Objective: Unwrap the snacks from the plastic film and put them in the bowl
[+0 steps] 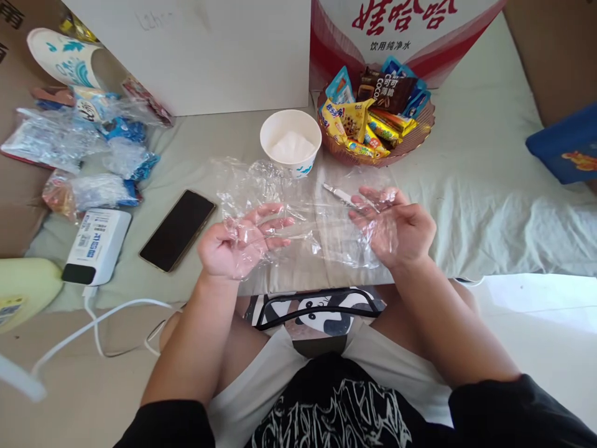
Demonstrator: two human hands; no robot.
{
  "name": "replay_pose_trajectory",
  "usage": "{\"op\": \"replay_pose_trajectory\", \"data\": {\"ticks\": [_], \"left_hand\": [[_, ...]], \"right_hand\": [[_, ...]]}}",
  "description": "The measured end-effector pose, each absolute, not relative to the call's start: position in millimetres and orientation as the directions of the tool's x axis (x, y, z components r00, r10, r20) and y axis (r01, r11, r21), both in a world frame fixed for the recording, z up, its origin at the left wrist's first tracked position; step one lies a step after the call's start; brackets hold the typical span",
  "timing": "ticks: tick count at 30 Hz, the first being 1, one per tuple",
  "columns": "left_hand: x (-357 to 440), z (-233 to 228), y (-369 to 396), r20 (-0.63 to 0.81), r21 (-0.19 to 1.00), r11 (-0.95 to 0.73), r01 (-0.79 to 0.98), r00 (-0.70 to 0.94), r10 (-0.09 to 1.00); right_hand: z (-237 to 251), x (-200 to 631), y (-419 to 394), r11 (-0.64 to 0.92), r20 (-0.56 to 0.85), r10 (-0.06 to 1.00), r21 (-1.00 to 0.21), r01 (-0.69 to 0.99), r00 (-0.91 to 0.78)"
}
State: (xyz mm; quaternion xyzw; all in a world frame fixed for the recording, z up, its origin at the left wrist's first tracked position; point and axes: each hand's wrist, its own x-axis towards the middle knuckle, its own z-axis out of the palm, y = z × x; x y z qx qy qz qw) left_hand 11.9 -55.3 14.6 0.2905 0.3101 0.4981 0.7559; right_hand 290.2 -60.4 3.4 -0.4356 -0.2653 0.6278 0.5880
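Observation:
A thin, crinkled sheet of clear plastic film [303,230] stretches between my two hands above the front of the cloth-covered surface. My left hand [242,242] holds its left side, fingers extended and seen through the film. At the other side my right hand [396,227] grips the film, thumb bent and fingers pointing inward. Under the film, near my right fingertips, lies a slim silvery tool [339,195] whose kind I cannot make out. Just beyond the film stands a white paper cup [305,167] with white contents that look like powder.
A pinkish glass bowl [380,160] of wrapped snacks stands behind right. Left are a black phone [177,230], a white device [100,239] with a cable, a pale yellow bottle [28,289] and packaged items [60,140]. Boxes [209,56] stand behind; a blue object [566,146] is right.

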Motion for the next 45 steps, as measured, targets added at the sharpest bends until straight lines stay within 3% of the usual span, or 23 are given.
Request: {"op": "replay_pose_trajectory", "data": {"ticks": [3, 6, 11, 15, 27, 33, 36, 42, 45], "left_hand": [[11, 18, -55, -0.208, 0.756, 0.324, -0.569, 0.26, 0.943], [11, 20, -54, -0.261, 0.797, 0.308, -0.519, 0.164, 0.951], [9, 16, -50, -0.255, 0.922, 0.212, -0.323, -0.096, 0.962], [2, 10, -45, -0.191, 0.966, 0.135, -0.221, -0.255, 0.948], [-17, 9, -46, 0.102, 0.984, -0.139, -0.107, -0.296, 0.95], [-14, 10, -44, 0.126, 0.965, -0.196, -0.173, -0.348, 0.929], [-17, 9, -42, 0.123, 0.972, -0.185, -0.146, -0.356, 0.926], [-18, 4, -39, 0.31, 0.926, -0.37, -0.07, -0.417, 0.854], [-17, 8, -42, 0.239, 0.94, -0.308, -0.146, -0.36, 0.902]], "right_hand": [[5, 287, -63, -0.325, -0.319, 0.944, -0.844, -0.426, -0.088], [-2, 282, -66, -0.353, -0.346, 0.935, -0.903, -0.245, -0.071], [-13, 284, -66, -0.085, -0.093, 0.98, -0.995, -0.049, 0.174], [-13, 292, -63, 0.062, 0.064, 0.971, -0.998, 0.016, 0.231], [-6, 304, -64, 0.238, 0.244, 0.946, -0.97, 0.054, 0.211], [-4, 302, -69, 0.158, 0.22, 0.922, -0.965, 0.208, 0.32], [-5, 303, -67, 0.215, 0.271, 0.909, -0.956, 0.199, 0.317], [-5, 309, -65, 0.277, 0.4, 0.863, -0.885, 0.373, 0.308], [-4, 306, -66, 0.329, 0.426, 0.856, -0.885, 0.329, 0.292]]}}
